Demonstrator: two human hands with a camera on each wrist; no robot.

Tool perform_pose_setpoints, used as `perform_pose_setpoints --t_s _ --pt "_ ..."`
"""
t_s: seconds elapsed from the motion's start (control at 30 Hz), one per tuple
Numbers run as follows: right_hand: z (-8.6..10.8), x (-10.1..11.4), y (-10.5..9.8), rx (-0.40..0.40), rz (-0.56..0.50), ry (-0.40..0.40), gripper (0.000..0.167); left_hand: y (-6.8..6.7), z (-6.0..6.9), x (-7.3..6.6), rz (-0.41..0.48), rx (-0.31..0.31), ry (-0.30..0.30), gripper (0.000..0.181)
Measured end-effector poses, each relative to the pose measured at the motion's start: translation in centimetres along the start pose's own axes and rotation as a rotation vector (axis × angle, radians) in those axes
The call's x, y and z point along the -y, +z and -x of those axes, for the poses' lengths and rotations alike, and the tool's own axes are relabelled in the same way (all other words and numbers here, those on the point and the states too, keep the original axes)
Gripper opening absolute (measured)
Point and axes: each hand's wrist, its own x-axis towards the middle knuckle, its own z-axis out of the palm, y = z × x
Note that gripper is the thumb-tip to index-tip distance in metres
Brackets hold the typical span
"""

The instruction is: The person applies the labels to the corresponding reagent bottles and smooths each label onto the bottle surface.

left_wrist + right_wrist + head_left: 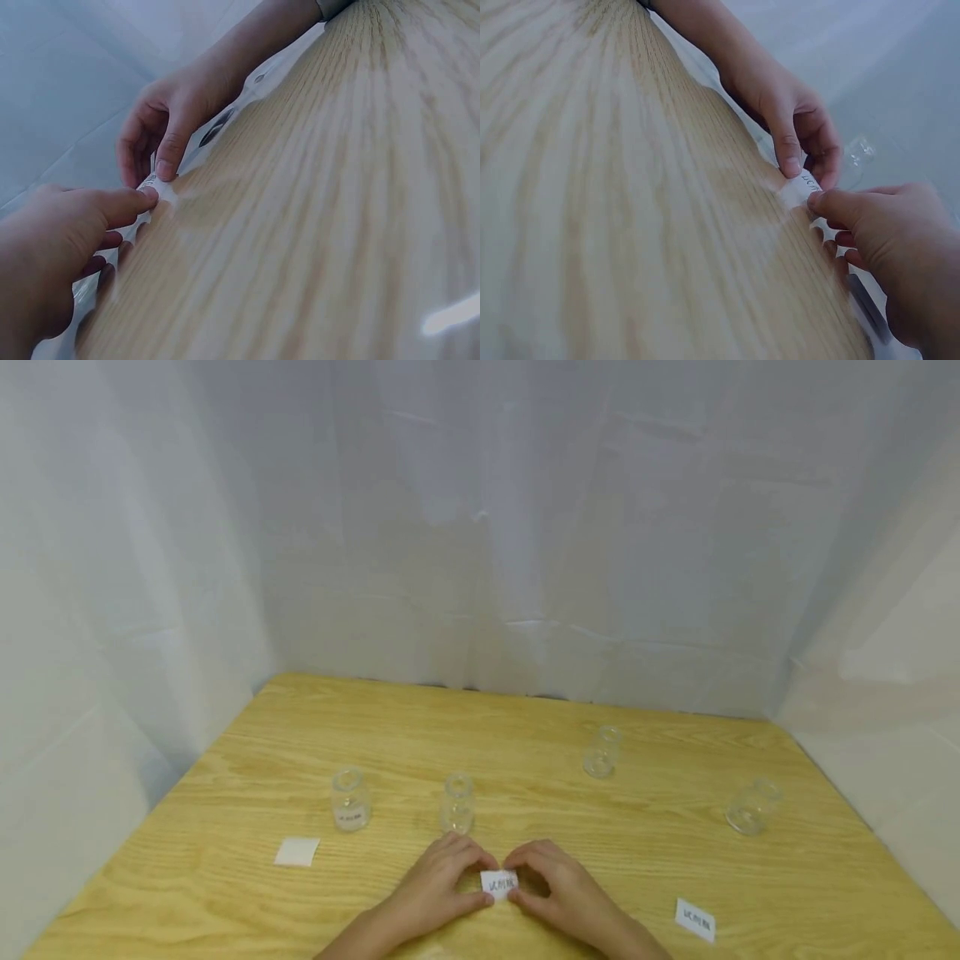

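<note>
- bare left hand [442, 887] and bare right hand [561, 891] pinch opposite ends of a small white rectangular label [498, 885], dark-lettered, at the clock's centre
- yellow wood-grained tabletop [450, 718] stretches to its far edge at twelve, before a white hanging sheet [480, 560]
- blank white square [297, 852] at nine, white lettered slip [695, 920] at three
- clear glass bottle [347, 791] at ten, lettered tag [350, 817] low on it
- similar bottles: second [458, 803] at eleven, third [602, 753] past one, fourth [752, 808] past two
</note>
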Motion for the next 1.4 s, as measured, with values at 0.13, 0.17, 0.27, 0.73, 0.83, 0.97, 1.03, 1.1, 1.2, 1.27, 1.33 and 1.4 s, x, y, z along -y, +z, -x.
perform_pose_setpoints --t_s 0.13,0.17,0.27,0.73,0.83,0.97,1.03,1.1,1.2,1.27,1.33,1.4 --pt "0.0 0.2 0.2 -0.016 -0.037 0.060 0.027 0.1 -0.1 0.0 0.202 0.003 -0.058 0.024" --pt "0.0 0.2 0.2 -0.025 -0.053 0.069 0.026 0.1 -0.2 0.0 0.259 0.006 -0.082 0.023" --pt "-0.1 0.4 0.3 -0.052 -0.128 0.107 0.024 0.0 -0.2 0.0 0.416 0.016 -0.157 0.019" --pt "-1.6 1.8 -0.5 -0.205 -0.305 0.271 0.022 -0.6 -0.6 -0.6 0.734 -0.039 -0.275 0.020" --pt "-2.2 2.2 -0.4 -0.233 -0.306 0.321 0.023 -0.8 -0.6 -0.5 0.772 -0.057 -0.294 0.020" --pt "-3.0 2.8 0.1 -0.258 -0.332 0.391 0.024 -1.1 -0.2 0.0 0.798 -0.081 -0.324 0.019" --pt "-3.3 3.0 0.5 -0.263 -0.349 0.416 0.024 -1.3 0.1 0.3 0.803 -0.090 -0.336 0.019" --pt "-3.6 3.1 1.0 -0.270 -0.361 0.435 0.024 -1.5 0.3 0.6 0.797 -0.095 -0.343 0.020" --pt "-3.8 3.4 1.7 -0.300 -0.371 0.437 0.021 -1.8 0.5 0.8 0.794 -0.091 -0.340 0.022" --pt "-4.0 3.9 1.8 -0.328 -0.372 0.417 0.021 -1.9 0.6 0.9 0.793 -0.086 -0.334 0.023" --pt "-4.1 4.6 1.6 -0.350 -0.370 0.392 0.021 -2.0 0.6 0.8 0.795 -0.085 -0.325 0.023" --pt "-4.2 5.3 1.3 -0.358 -0.365 0.377 0.022 -2.1 0.6 0.8 0.793 -0.083 -0.318 0.023"
